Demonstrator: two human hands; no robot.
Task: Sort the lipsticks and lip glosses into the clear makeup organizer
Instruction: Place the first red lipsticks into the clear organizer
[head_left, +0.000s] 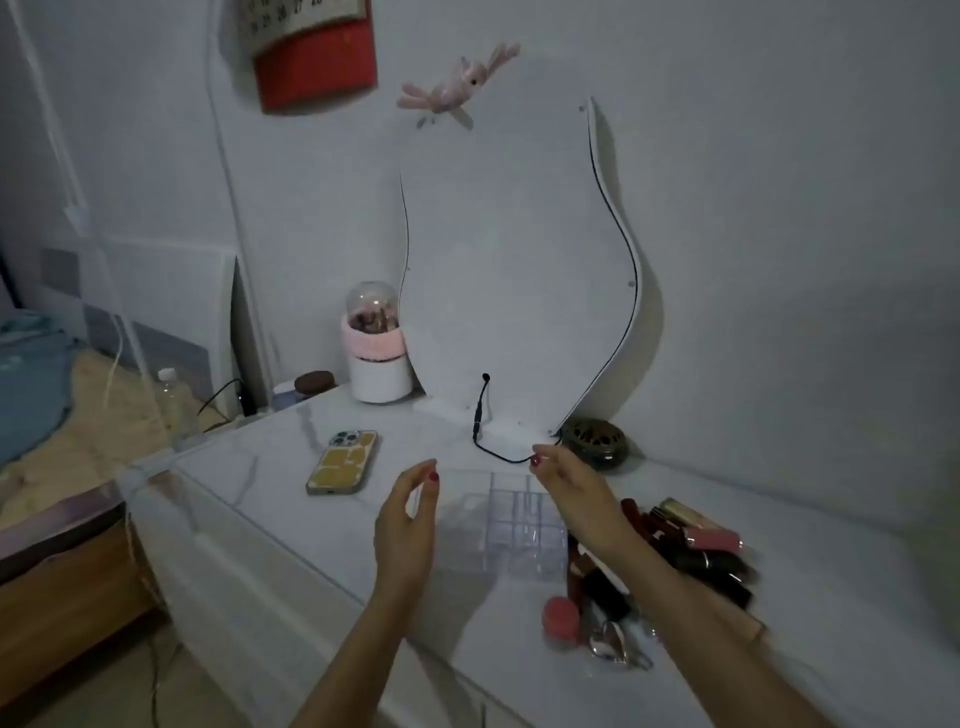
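A clear makeup organizer (511, 525) with several square compartments stands on the white marble-look table (291, 509). My left hand (408, 525) hovers at its left side, fingers apart, holding nothing. My right hand (574, 493) reaches over its right rear corner, fingers loosely curled and empty. A pile of lipsticks and lip glosses (691, 545) in dark red, pink and gold lies to the right of the organizer, partly hidden by my right forearm. More tubes (597, 582) and a red sponge (562, 618) lie in front of it.
A phone in a yellow case (343, 462) lies at left. A wavy white mirror (519, 260) with a black cable (483, 431) stands behind, next to a pink-and-white domed container (376, 353) and a dark round box (595, 441). A shiny clip (613, 644) lies near the front edge.
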